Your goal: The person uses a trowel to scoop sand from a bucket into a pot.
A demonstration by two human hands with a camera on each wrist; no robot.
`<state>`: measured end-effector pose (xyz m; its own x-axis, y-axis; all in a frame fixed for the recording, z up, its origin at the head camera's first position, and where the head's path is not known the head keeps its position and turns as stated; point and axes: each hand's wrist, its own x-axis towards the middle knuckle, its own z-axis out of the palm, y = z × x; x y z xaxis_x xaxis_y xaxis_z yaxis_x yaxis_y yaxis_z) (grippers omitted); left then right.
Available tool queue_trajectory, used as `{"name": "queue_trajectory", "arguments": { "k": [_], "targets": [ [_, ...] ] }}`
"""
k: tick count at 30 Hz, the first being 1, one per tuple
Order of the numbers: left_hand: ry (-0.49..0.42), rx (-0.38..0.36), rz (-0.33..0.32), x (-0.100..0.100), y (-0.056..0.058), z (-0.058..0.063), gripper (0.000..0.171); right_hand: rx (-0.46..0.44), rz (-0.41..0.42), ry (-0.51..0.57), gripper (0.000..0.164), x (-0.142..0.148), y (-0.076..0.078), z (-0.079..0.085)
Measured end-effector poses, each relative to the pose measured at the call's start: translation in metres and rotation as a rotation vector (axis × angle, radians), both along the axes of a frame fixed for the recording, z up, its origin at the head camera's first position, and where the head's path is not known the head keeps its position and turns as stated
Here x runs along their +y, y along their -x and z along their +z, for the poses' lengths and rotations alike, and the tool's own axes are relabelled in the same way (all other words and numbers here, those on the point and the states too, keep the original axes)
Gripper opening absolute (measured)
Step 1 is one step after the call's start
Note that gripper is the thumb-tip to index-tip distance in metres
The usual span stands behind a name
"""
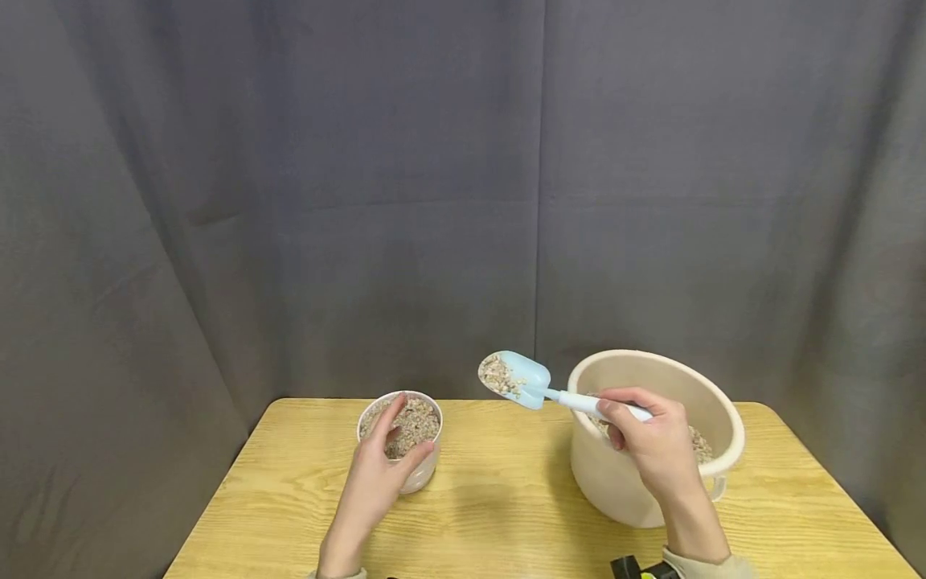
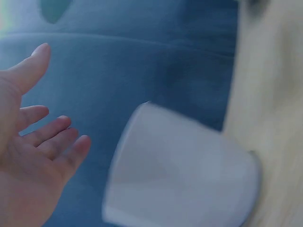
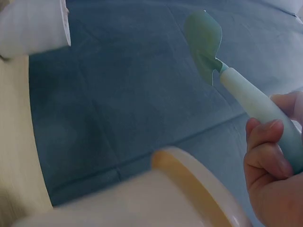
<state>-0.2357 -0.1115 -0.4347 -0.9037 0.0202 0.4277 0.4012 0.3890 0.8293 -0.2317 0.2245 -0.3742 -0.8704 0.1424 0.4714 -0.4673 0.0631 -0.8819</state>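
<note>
My right hand (image 1: pixel 657 444) grips the white handle of a small light-blue trowel (image 1: pixel 531 378), raised level above the table. Its scoop carries grainy, pebble-like material; in the right wrist view the underside of the trowel (image 3: pixel 203 40) shows. Below the right hand stands a large cream bucket (image 1: pixel 615 482) with more of the grains inside. My left hand (image 1: pixel 376 474), thumb and fingers spread, is beside a white pot (image 1: pixel 419 480) nearly full of similar grains. In the left wrist view a gap separates the left hand (image 2: pixel 35 165) from the pot (image 2: pixel 180 170).
Both containers stand on a light wooden table (image 1: pixel 499 515), the pot left of centre and the bucket to the right. A grey curtain (image 1: pixel 412 201) hangs behind the table and along its sides. A small looped handle (image 1: pixel 719 487) sticks out from the bucket's right side.
</note>
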Motion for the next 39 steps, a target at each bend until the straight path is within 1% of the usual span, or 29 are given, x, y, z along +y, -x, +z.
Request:
{"name": "queue_trajectory", "arguments": {
  "k": [2,5,8,11,14,17,19,22,26,32,39],
  "targets": [
    [-0.006,0.014,0.034,-0.01,-0.002,0.003,0.078,-0.01,0.012,-0.02,0.007,-0.008,0.003,-0.002],
    [0.019,-0.004,0.077,-0.024,-0.001,0.002,0.079,-0.022,0.026,-0.053,0.008,-0.018,0.008,-0.007],
    [0.078,-0.049,0.116,-0.036,0.003,-0.004,0.081,-0.027,0.04,-0.075,0.008,-0.027,0.012,-0.011],
    [0.14,-0.057,0.149,-0.048,0.007,-0.01,0.083,-0.03,0.06,-0.094,0.008,-0.035,0.015,-0.013],
    [0.175,-0.076,0.163,-0.057,0.012,-0.016,0.086,-0.025,0.076,-0.105,0.008,-0.044,0.018,-0.014],
    [0.171,-0.12,0.145,-0.065,0.017,-0.021,0.09,-0.053,0.1,-0.08,0.008,-0.053,0.021,-0.017],
    [0.154,-0.147,0.122,-0.069,0.02,-0.025,0.094,-0.078,0.114,-0.058,0.007,-0.058,0.023,-0.019],
    [0.143,-0.167,0.09,-0.076,0.025,-0.029,0.096,-0.092,0.129,-0.063,0.007,-0.066,0.029,-0.023],
    [0.142,-0.17,0.042,-0.084,0.03,-0.034,0.095,-0.072,0.138,-0.116,0.006,-0.073,0.038,-0.03],
    [0.121,-0.187,-0.043,-0.094,0.037,-0.04,0.095,-0.103,0.156,-0.174,0.008,-0.083,0.049,-0.04],
    [0.083,-0.201,-0.114,-0.097,0.044,-0.044,0.095,-0.091,0.137,-0.251,0.011,-0.088,0.063,-0.05]
  ]
}}
